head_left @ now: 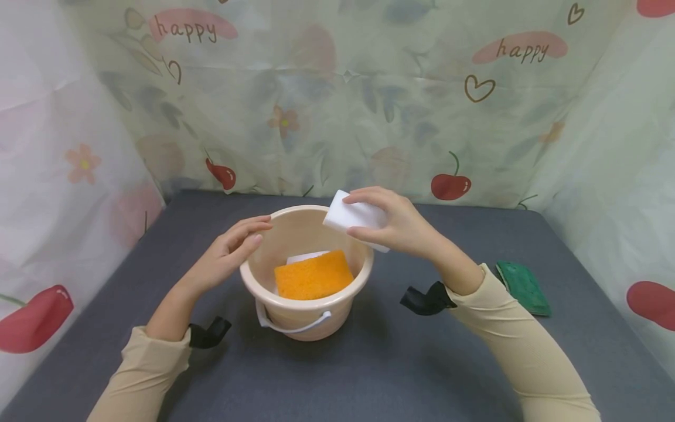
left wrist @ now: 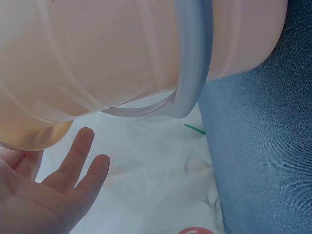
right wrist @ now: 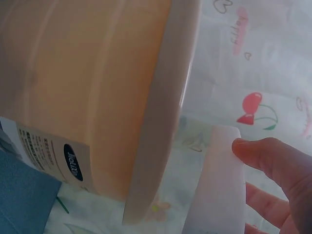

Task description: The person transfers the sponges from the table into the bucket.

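Observation:
A white sponge block (head_left: 350,217) is pinched between the thumb and fingers of my right hand (head_left: 398,225), tilted over the right rim of a peach bucket (head_left: 311,316). In the right wrist view the white block (right wrist: 217,180) stands beside the bucket's rim (right wrist: 168,112). My left hand (head_left: 232,249) is at the bucket's left rim, fingers extended and fingertips right at the edge. Inside the bucket lies an orange sponge (head_left: 314,275), partly covering another white block (head_left: 306,257). The bucket's pale handle (head_left: 300,327) hangs down at the front.
A green scouring pad (head_left: 523,288) lies on the dark grey table (head_left: 369,375), beyond my right forearm. Black straps (head_left: 427,299) stick out at both wrists. Patterned curtains (head_left: 337,117) enclose the table at the back and both sides.

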The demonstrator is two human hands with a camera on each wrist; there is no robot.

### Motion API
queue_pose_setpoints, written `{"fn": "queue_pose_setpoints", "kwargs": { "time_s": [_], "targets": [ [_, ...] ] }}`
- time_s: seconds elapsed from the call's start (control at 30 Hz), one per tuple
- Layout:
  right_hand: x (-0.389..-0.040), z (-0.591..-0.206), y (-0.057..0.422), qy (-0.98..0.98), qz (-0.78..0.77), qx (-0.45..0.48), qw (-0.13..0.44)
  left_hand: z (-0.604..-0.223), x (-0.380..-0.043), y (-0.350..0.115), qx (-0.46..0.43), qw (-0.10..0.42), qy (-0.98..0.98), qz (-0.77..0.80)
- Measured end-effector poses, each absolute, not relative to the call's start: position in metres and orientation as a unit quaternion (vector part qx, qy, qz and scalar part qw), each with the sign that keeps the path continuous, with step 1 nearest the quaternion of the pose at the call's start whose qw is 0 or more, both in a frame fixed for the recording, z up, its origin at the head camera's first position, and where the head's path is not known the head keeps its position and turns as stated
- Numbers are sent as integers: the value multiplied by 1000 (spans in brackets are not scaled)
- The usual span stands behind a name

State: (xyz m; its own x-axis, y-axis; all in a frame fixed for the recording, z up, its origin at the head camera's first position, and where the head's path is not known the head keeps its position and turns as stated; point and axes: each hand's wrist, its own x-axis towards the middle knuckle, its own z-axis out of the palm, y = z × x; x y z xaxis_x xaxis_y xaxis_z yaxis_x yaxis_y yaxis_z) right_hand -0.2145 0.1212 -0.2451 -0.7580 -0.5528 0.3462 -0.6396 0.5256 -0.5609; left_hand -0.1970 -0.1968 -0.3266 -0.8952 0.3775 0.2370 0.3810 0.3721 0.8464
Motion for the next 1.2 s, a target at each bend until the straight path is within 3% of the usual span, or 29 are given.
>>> {"fn": "queue_pose_setpoints", "kwargs": {
  "time_s": [0.6, 1.2],
  "targets": [
    [-219, -247, 98, -852, 327, 404, 61, -326, -197, -197, -228, 5, -830, -509],
    [-229, -252, 82, -850, 286, 443, 19, -327, -198, -197, -227, 4, -827, -514]
  ]
}}
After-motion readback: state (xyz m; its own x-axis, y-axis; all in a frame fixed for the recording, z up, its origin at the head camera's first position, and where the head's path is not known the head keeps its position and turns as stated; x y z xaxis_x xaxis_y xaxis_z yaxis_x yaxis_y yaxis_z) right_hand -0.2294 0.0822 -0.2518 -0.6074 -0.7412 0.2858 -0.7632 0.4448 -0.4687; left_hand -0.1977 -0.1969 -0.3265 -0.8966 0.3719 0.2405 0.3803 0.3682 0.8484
